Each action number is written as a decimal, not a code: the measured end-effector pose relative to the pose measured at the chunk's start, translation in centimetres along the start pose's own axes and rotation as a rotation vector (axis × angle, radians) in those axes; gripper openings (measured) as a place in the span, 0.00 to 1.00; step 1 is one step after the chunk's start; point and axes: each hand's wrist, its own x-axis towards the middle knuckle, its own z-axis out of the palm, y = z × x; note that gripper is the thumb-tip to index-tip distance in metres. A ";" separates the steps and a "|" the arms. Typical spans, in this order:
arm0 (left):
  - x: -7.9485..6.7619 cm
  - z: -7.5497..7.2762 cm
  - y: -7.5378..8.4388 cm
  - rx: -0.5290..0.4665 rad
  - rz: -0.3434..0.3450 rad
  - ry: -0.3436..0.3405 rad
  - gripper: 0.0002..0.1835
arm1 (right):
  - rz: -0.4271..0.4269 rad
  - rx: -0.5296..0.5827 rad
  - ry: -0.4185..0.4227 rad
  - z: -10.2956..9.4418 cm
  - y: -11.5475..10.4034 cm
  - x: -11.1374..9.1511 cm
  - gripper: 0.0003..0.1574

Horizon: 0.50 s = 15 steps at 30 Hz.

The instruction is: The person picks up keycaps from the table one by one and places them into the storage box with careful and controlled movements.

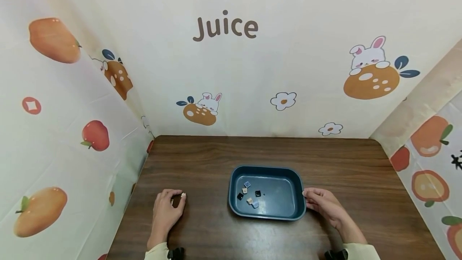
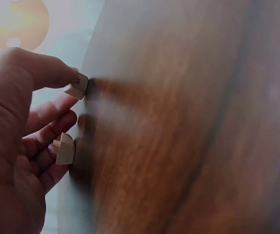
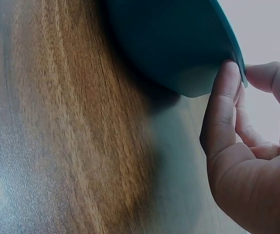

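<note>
At the left of the table, my left hand (image 1: pixel 165 212) pinches a cream keycap (image 2: pixel 78 87) marked with a letter M between thumb and index finger. A second cream keycap (image 2: pixel 66 150) sits beside the curled lower fingers in the left wrist view. The dark blue tray (image 1: pixel 283 196) lies to the right of that hand. On the tray's right side, my right hand (image 1: pixel 327 207) grips the rim with thumb and fingers. Inside the tray, toward its left half, are several small keycaps: a black keycap (image 1: pixel 258 193), a blue keycap (image 1: pixel 255 204) and a cream keycap (image 1: pixel 249 201) among them.
A brown wood-grain table (image 1: pixel 202 151) carries the tray. Behind it rises a pale cloth (image 1: pixel 231 67) printed with fruit, rabbits and the word Juice; similar cloth hangs at the left and right sides.
</note>
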 end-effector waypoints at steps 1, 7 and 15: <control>0.0 0.0 0.0 0.000 -0.003 -0.010 0.12 | -0.001 -0.001 0.000 0.0 0.0 0.0 0.17; -0.1 0.1 -0.1 0.005 0.013 0.005 0.11 | 0.003 0.003 -0.001 0.0 0.0 0.0 0.17; 0.0 0.2 -0.2 -0.018 0.003 0.012 0.08 | 0.007 0.003 0.000 -0.1 0.0 0.0 0.16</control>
